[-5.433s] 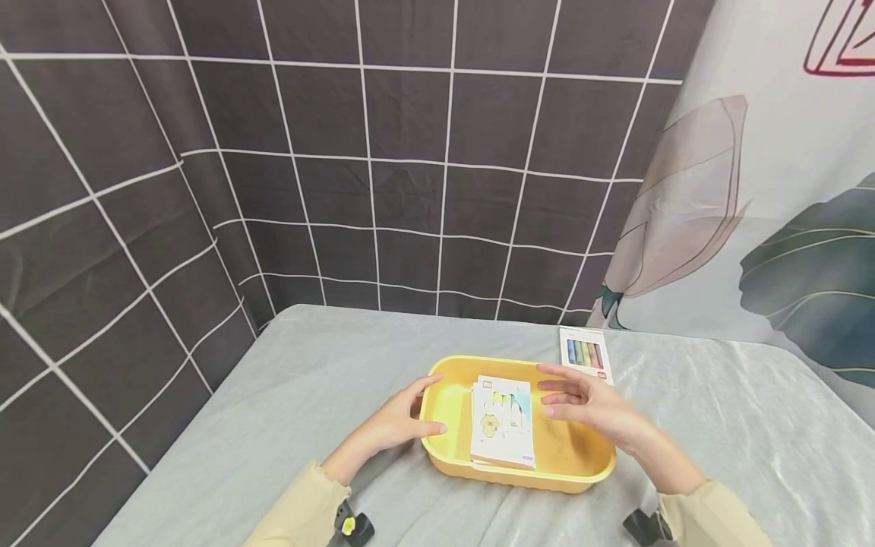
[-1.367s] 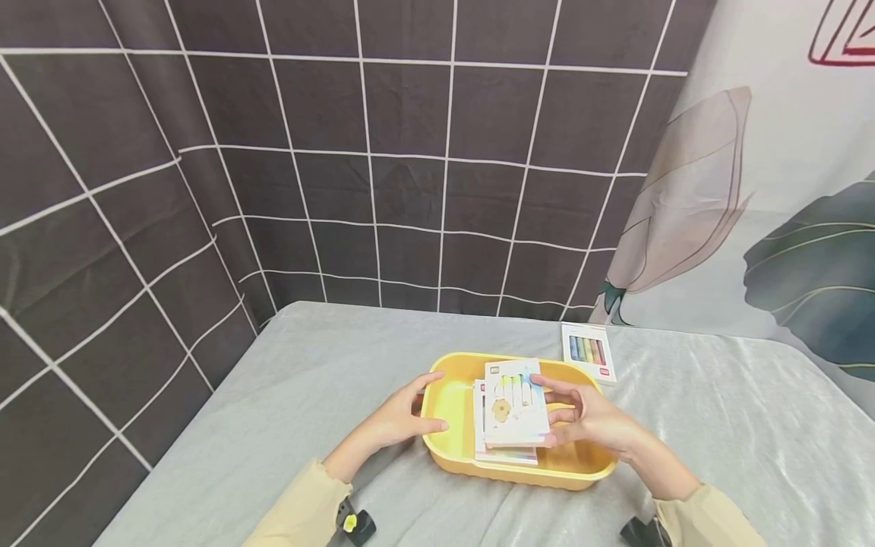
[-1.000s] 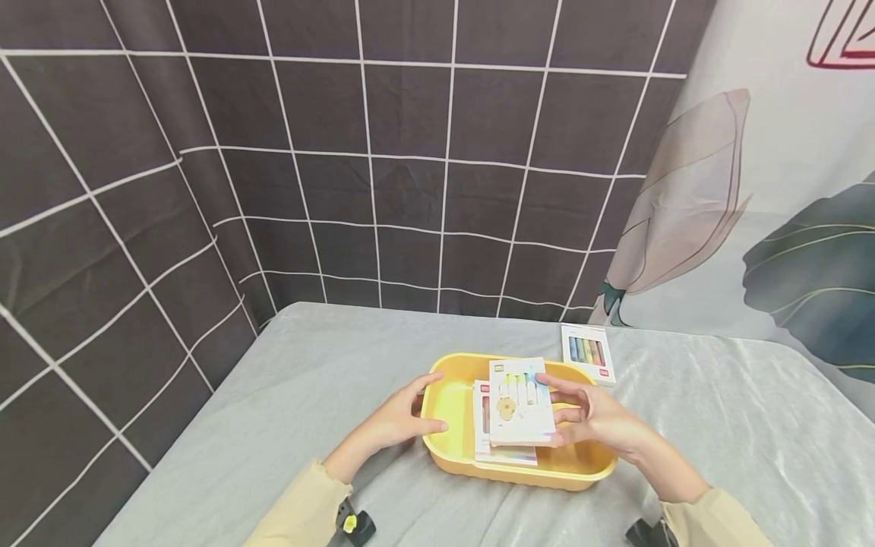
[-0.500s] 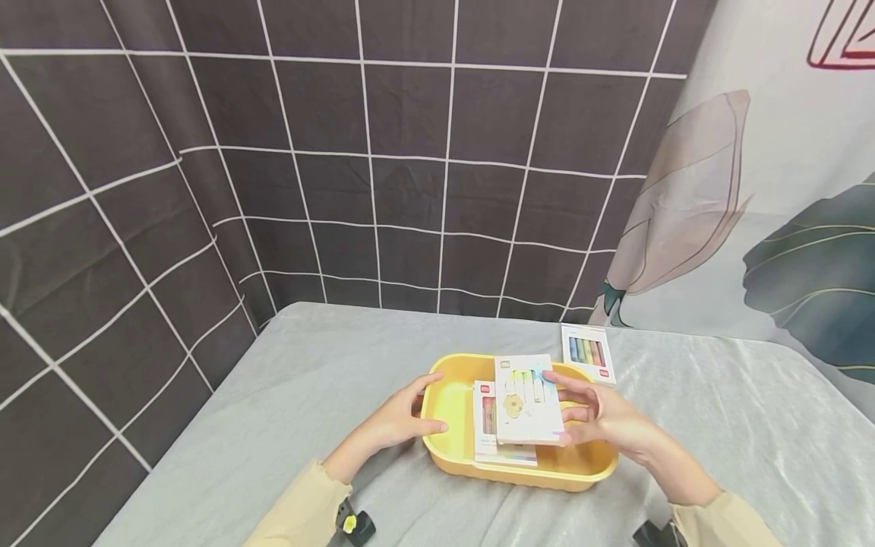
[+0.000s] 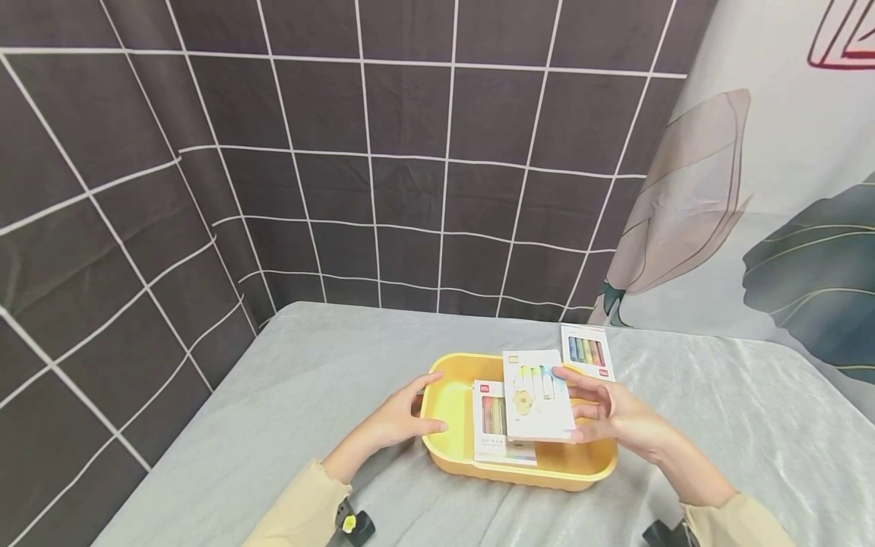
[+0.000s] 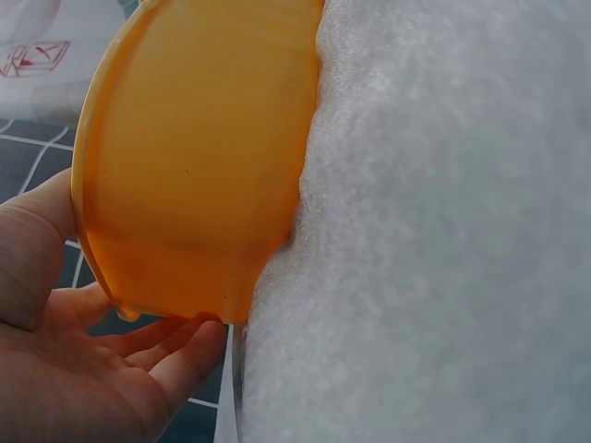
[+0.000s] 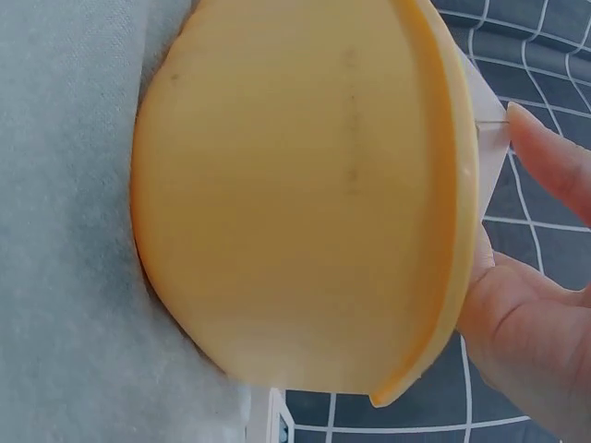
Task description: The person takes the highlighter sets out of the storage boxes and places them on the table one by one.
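Note:
My right hand (image 5: 618, 414) pinches the right edge of a white box of markers (image 5: 536, 414), printed with a flower and several pens. The box is raised and slightly tilted over a yellow plastic tray (image 5: 449, 406). Partly covered below it, inside the tray, lies a white box of crayons (image 5: 488, 444) with a window showing coloured sticks. At the tray's left end my left hand (image 5: 395, 418) grips the rim, thumb over the edge. In the left wrist view its fingers (image 6: 189, 365) reach round the tray's far end. The right wrist view shows the thumb and a finger at the box's edge.
Behind the tray, at the right, another white crayon box (image 5: 588, 353) lies on the grey cloth-covered table (image 5: 328, 357). Dark curtains with white grid lines (image 5: 403, 190) stand along the back and left, with a leaf-patterned cloth (image 5: 690, 205) at the right.
My right hand has taken hold of the top box, lifted it off the crayon box and moved it right. More of the crayon box shows now. The left hand stays on the tray rim.

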`<state>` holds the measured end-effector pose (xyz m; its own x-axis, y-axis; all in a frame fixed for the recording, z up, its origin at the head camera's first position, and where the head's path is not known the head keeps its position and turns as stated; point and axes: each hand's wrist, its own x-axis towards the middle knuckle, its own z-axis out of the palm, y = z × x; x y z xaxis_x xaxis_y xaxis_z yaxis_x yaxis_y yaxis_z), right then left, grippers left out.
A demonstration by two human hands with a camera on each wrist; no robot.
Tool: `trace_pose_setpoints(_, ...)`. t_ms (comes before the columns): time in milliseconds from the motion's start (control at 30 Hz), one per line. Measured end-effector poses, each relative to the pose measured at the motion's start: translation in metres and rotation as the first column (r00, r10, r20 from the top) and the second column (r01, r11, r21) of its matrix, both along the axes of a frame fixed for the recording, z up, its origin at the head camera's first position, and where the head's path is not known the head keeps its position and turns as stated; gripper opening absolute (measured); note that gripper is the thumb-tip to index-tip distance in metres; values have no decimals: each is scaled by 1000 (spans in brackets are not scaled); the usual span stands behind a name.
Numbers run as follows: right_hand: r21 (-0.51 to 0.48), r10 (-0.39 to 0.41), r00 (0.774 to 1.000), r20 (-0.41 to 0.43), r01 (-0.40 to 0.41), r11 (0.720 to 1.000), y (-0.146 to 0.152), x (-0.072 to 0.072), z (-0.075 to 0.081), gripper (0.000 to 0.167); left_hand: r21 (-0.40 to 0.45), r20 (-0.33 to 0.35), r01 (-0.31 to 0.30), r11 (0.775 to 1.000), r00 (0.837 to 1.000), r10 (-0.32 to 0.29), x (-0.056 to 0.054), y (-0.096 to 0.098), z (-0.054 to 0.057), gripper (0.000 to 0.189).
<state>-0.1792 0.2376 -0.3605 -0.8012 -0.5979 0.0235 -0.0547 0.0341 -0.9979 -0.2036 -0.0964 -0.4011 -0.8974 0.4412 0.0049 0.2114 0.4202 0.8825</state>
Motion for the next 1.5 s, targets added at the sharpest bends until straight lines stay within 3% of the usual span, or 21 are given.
trace_pose_setpoints(767,-4,11,1000,-26,-11,1000,23,1,2,74,-1,0,0,1000,1000,0,0,0,1,75)
trace_pose_setpoints(1067,-75,63,997,-36,-66,995,33,2,1,75,3,-9,0,1000,1000,0,2,1,5,75)
trace_pose_setpoints(1500,-106,92,996,-22,-94,990,44,5,0,75,8,10,1,1000,1000,-1,0,1,2,75)
